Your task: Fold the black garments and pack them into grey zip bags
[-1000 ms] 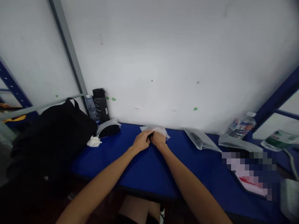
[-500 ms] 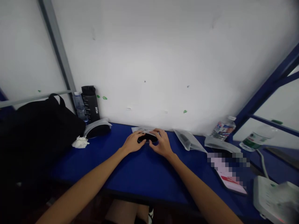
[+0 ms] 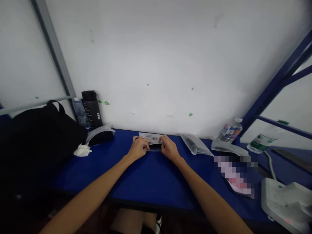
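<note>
Worktop (image 3: pixel 156 178): smooth, blue. Black bag (image 3: pixel 51 126): soft, slumped, at left. Printed frosted pouch (image 3: pixel 153 138): translucent, flat-faced, at the worktop's rear middle, front edge bowed over a dark opening; contents indistinct. Left hand (image 3: pixel 138 148) and right hand (image 3: pixel 169 148): fingers narrow, each pinching one side of the pouch. White tissue (image 3: pixel 83 150): crumpled.

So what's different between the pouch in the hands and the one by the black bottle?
The held pouch has the left hand and right hand on it; the other pouch, by the black bottle, is untouched.
The held pouch shows dark print; none visible on the other pouch.
The held pouch shows a narrow dark gap; the other pouch gapes in a taller arch.
Both are pale and sit on the blue table.
</note>
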Demonstrator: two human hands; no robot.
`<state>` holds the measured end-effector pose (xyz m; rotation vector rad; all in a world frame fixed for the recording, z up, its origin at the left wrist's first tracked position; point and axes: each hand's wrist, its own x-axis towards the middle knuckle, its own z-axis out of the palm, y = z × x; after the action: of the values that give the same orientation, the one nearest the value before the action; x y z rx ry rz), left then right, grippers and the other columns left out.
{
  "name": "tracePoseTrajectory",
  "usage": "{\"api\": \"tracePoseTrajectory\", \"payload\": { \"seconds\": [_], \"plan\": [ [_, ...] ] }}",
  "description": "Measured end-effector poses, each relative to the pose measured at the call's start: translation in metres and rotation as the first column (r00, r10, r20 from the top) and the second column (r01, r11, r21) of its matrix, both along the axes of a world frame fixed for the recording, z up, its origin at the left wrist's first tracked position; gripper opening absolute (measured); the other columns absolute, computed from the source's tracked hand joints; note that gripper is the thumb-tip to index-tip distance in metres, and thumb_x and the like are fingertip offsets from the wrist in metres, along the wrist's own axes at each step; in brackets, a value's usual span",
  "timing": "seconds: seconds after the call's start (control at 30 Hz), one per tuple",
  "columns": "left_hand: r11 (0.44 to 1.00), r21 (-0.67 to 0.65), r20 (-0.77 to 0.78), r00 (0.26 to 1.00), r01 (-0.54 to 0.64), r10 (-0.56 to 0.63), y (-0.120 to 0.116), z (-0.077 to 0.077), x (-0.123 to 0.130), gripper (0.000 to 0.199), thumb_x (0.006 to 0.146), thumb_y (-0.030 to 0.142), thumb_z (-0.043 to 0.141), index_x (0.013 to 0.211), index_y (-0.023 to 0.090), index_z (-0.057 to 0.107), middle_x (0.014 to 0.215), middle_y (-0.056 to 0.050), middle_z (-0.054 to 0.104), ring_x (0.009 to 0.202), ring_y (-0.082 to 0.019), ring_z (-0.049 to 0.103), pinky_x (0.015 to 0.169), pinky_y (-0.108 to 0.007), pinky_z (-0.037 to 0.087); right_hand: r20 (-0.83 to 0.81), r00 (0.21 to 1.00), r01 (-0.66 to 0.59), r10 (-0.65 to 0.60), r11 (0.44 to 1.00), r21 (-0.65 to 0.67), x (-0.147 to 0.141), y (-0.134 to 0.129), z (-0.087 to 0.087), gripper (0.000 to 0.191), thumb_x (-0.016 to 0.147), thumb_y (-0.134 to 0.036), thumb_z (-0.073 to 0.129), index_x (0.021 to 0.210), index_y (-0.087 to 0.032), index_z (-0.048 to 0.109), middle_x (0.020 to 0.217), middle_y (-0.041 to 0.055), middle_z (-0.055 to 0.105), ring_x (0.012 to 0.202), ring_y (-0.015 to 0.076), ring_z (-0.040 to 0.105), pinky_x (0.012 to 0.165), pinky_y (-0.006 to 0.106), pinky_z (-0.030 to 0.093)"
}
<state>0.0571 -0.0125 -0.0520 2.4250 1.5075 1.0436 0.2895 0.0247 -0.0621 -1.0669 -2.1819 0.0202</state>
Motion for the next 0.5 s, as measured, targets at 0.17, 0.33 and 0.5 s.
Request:
{"api": "tracePoseTrajectory", "payload": {
  "seconds": [0.17,0.33,0.5],
  "plan": [
    [1.0,0.003,0.134,0.991,0.024,-0.024,-0.0025,0.0025,-0.0025,0.033,0.078,-0.005,0.064,0.091,0.024,0.073,0.104,-0.001,0.086,0.109,-0.024,0.077,0.112,-0.047,0.048,0.133,0.991,0.01,0.009,0.99,-0.144,-0.0013,-0.0047,0.0067,0.032,0.077,0.001,0.052,0.095,-0.025,0.057,0.087,0.0022,0.068,0.08,0.0217,0.061,0.07,0.03,0.036],
    [0.997,-0.051,0.121,0.991,0.062,-0.055,-0.0068,0.0042,-0.0042,0.056,0.077,-0.007,0.059,0.122,0.025,0.068,0.099,0.0,0.079,0.097,-0.021,0.074,0.093,-0.033,0.055,0.152,0.988,-0.001,0.032,0.98,-0.201,-0.0024,-0.0065,0.0068,0.024,0.079,-0.001,0.054,0.084,-0.025,0.052,0.078,0.0003,0.067,0.073,0.0194,0.058,0.066,0.029,0.03],
    [0.997,-0.035,-0.038,0.997,0.067,-0.069,-0.0076,0.0007,-0.0031,0.071,0.083,-0.004,0.056,0.148,0.025,0.067,0.097,-0.003,0.071,0.087,-0.021,0.067,0.089,-0.032,0.055,0.127,0.991,-0.019,0.047,0.978,-0.208,-0.0033,-0.0078,0.0049,0.022,0.08,-0.004,0.056,0.081,-0.025,0.049,0.073,-0.0019,0.063,0.066,0.0175,0.054,0.066,0.028,0.03]
  ]
}}
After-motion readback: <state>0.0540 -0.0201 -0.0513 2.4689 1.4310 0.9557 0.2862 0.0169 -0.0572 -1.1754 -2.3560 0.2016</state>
